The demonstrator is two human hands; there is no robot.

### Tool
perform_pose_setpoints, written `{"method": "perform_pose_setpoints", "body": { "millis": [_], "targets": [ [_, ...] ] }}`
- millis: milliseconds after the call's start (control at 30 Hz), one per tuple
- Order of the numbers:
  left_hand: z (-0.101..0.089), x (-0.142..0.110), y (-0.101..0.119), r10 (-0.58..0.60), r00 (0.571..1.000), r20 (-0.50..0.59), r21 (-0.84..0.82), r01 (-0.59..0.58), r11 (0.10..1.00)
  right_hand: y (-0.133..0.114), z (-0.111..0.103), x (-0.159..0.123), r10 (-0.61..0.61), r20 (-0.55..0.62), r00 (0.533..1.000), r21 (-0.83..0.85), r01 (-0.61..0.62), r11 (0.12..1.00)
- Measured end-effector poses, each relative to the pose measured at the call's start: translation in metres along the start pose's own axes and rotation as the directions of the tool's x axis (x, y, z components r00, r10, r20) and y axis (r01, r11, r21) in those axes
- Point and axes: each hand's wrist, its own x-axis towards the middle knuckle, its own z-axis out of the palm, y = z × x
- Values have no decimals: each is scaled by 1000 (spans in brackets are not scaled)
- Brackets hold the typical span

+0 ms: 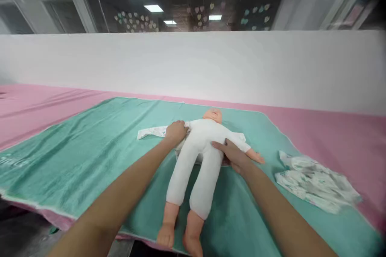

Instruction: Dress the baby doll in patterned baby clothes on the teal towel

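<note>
A baby doll [199, 156] with a white cloth body lies face up on a teal towel [90, 156], head away from me, bare feet toward me. A patterned white garment [150, 131] is spread under its upper body, one sleeve stretched out to the left. My left hand [175, 131] rests on that sleeve at the doll's shoulder, fingers curled over the fabric. My right hand [232, 154] lies flat against the doll's side and hip, next to its bare arm [255, 156].
A second crumpled patterned garment [313, 184] lies on the towel at the right. The towel covers a pink sheet [331, 128] on the table. A white partition wall [193, 64] runs along the far edge. The table's near edge is just below the doll's feet.
</note>
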Motion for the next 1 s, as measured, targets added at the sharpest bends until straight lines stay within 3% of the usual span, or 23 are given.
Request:
{"method": "perform_pose_setpoints", "body": {
  "millis": [67,133,167,233,300,367,433,500,533,567,633,700,767,833,900,1000],
  "targets": [
    [7,-9,-1,29,998,-53,-24,-30,999,0,-20,4,-62,-42,997,-255,49,966],
    [13,-15,-3,55,995,-84,-45,-59,997,-5,-33,10,-185,-124,975,-506,99,857],
    [15,-17,-5,71,993,-97,-56,-76,995,-10,-35,14,-284,-191,939,-649,96,755],
    [17,-17,-9,95,992,-88,-69,-102,992,-25,-28,27,-516,-248,820,-840,84,537],
    [19,-14,-13,102,993,-61,-72,-106,992,-41,-4,46,-688,-109,718,-925,181,335],
    [21,-9,-18,87,995,-50,-91,-91,992,-56,27,71,-707,168,687,-921,366,136],
    [23,-5,-24,39,997,-67,-145,-48,988,-67,58,100,-543,355,761,-893,447,42],
    [23,-1,-32,-49,994,-102,-264,21,964,-76,79,127,-246,387,889,-910,411,56],
    [23,1,-37,-116,985,-125,-357,65,932,-79,85,139,-101,368,924,-924,376,67],
    [23,3,-43,-196,970,-146,-465,107,879,-81,88,149,14,353,935,-934,351,71],
    [22,7,-53,-357,919,-170,-683,151,714,-86,88,162,104,364,925,-931,359,70],
    [21,10,-61,-468,869,-162,-848,120,516,-89,84,167,55,409,911,-912,407,55],
    [19,11,-62,-524,846,-96,-955,70,289,-91,80,165,-31,446,894,-894,447,40],
    [16,11,-58,-520,854,8,-999,35,42,-91,83,159,-101,464,880,-882,470,37],
    [11,9,-49,-458,887,63,-989,-5,-147,-89,91,154,-110,483,868,-870,490,47],
    [2,4,-36,-327,944,39,-961,-55,-272,-84,109,152,-57,492,869,-868,495,41]
  ]
}}
